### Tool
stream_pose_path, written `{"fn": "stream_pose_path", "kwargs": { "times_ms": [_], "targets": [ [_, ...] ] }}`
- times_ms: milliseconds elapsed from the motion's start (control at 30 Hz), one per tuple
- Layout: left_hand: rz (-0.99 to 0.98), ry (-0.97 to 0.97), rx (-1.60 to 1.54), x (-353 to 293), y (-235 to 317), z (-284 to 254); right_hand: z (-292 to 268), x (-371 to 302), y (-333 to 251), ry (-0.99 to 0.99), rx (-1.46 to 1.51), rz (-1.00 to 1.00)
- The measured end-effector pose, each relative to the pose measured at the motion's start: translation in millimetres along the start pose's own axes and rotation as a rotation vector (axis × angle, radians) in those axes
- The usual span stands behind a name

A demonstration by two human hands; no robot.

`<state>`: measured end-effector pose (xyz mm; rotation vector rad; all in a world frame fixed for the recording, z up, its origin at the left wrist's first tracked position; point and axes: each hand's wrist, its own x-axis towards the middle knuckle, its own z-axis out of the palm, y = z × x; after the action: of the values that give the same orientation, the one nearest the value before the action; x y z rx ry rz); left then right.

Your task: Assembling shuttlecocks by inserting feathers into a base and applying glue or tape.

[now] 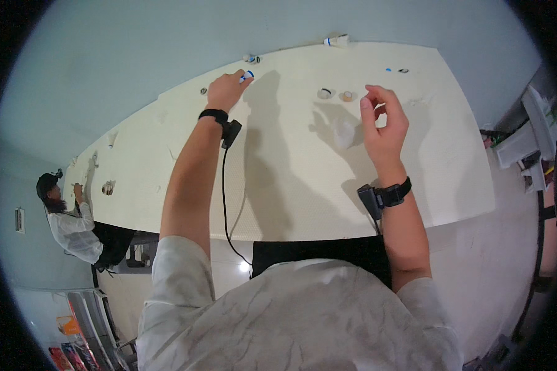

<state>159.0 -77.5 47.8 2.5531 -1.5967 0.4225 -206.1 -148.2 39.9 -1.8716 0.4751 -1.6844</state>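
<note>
At the far side of the pale table my left hand [226, 91] is closed around a small white piece with a blue band [247, 76], which pokes out past the fingers. My right hand [385, 123] hovers over the table farther right, fingers loosely curled and thumb apart, with nothing visible in it. Left of it lies a whitish translucent object [344, 133], its kind unclear. Just beyond are a round white piece with a dark band [325, 93] and a small tan round piece [347, 96]. A small dark ring [203, 91] lies left of my left hand.
Along the table's [309, 204] far edge sit a cluster of small parts [252, 59] and a white cone-like object [337, 41]. A black ring [403, 70] and a blue bit [388, 70] lie far right. Another person [74, 226] works at the left end. A black cable [224, 204] hangs from my left wrist.
</note>
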Motion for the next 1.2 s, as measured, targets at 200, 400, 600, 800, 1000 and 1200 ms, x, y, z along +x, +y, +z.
{"fn": "stream_pose_path", "kwargs": {
  "times_ms": [200,400,600,800,1000,1200],
  "targets": [
    [0.086,-0.044,0.027,15,19,26,4,-4,6,0.032,0.008,0.013],
    [0.232,-0.238,0.083,16,24,22,4,-3,0,0.011,0.066,0.040],
    [0.328,-0.140,0.072,10,22,27,4,-2,-4,-0.013,0.082,0.022],
    [0.330,-0.077,-0.037,-1,23,20,5,-4,0,0.024,0.105,0.083],
    [0.136,0.081,-0.258,5,-8,26,5,-4,0,0.027,0.106,0.095],
    [0.181,0.467,-0.332,32,-64,4,5,-4,6,0.061,0.098,0.114]
  ]
}}
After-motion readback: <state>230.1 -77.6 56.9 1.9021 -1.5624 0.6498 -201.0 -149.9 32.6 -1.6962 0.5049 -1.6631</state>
